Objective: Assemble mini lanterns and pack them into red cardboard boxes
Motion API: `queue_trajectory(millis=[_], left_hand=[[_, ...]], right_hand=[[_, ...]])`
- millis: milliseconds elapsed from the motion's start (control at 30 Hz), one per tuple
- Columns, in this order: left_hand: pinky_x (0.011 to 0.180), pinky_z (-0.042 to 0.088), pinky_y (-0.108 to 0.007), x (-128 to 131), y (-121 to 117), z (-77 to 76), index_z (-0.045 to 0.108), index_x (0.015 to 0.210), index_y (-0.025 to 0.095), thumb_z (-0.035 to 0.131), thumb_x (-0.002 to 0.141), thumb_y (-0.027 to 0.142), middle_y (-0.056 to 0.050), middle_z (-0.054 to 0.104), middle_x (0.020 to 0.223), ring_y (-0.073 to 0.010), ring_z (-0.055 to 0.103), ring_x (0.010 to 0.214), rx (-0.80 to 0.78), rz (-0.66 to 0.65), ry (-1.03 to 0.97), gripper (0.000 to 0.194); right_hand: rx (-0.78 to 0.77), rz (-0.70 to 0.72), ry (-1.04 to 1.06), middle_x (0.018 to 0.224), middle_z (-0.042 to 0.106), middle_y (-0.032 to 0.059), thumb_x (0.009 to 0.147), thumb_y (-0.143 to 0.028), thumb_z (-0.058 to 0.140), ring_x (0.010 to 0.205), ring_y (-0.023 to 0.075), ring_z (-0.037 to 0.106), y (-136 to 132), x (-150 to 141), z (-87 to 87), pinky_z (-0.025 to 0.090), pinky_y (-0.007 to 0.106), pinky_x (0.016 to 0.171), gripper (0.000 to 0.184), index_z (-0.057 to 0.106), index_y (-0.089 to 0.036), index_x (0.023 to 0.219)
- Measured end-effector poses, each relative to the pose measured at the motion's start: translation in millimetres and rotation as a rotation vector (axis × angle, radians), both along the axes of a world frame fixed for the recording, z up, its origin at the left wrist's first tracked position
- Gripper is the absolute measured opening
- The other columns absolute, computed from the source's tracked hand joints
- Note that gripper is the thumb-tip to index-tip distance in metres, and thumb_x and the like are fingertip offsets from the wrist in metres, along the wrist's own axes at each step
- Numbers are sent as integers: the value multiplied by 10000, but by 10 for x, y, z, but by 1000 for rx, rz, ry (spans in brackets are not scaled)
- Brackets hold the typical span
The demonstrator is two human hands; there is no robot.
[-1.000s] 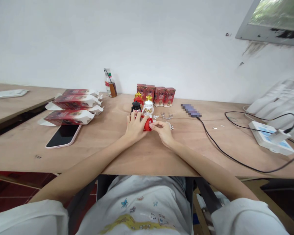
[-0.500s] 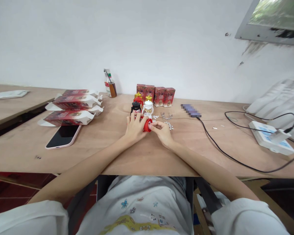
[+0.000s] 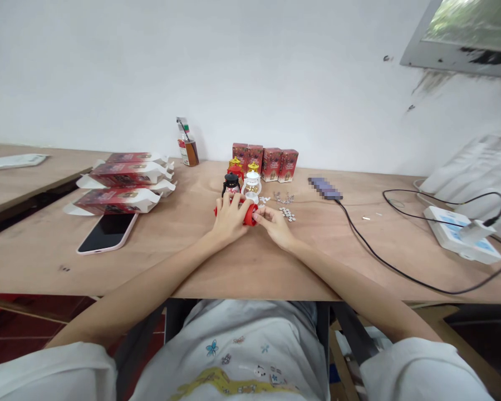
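Left hand [image 3: 229, 224] clasped the red lantern [image 3: 250, 215], tipped sideways before the black lantern [image 3: 231, 182]; right hand [image 3: 278, 229] touched its end, any pinch unclear; casing seemed light, stiff, slightly slippery, best gripped round its body.

No text, label or number is legible.

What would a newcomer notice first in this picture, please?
Probably the two hands at the middle of the table: the left hand holds a red lantern-like piece on its side, and the right hand's fingers are at its end. Just behind stand small black and white lanterns, with red upright boxes near the wall.
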State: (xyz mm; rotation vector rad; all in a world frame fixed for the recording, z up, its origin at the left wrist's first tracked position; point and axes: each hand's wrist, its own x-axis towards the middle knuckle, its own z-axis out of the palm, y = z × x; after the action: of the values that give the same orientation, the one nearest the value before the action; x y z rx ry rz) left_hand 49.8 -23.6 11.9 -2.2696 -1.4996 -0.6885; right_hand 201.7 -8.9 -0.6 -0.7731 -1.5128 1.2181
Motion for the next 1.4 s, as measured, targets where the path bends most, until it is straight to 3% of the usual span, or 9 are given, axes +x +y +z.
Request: queue_trajectory(millis=[267,600,1033,1233,1400], left_hand=[[816,310,-447,-6,9,4,569,1116,195,574,771,363,-150,520,1157,-352,395,1066,-7,-11,-40,384],[811,314,-440,-1,16,6,565,1120,182,582,763,371,-152,529,1156,-345,405,1056,-20,6,-52,404],[816,319,-448,-2,31,-12,547,1140,188,595,748,352,-146,528,1175,-345,407,1065,-40,41,-28,427],[816,326,-449,-18,50,-15,534,1159,182,618,729,338,-151,532,1183,-354,410,1078,-48,49,-35,465],[815,332,-453,-20,57,-36,535,1158,180,624,733,352,-155,542,1184,-358,420,1078,-23,42,-15,468]], right_hand=[[2,15,-6,658,557,-24,638,-567,692,636,122,496,7,-14,-16,413,270,660,388,567,-203,685],[8,-54,41,677,571,-27,635,-465,712,648,117,517,7,-44,-53,429,264,663,317,561,-205,736],[-302,-78,269,724,592,-22,543,-336,763,661,91,541,-6,-106,-94,481,268,709,279,603,-177,705],[-403,-84,346,691,593,-27,588,-247,727,658,93,557,-1,-107,-79,503,274,715,170,588,-177,657],[-577,-55,363,643,619,0,714,-122,603,628,115,581,6,-105,-13,508,277,689,88,578,-175,648]])
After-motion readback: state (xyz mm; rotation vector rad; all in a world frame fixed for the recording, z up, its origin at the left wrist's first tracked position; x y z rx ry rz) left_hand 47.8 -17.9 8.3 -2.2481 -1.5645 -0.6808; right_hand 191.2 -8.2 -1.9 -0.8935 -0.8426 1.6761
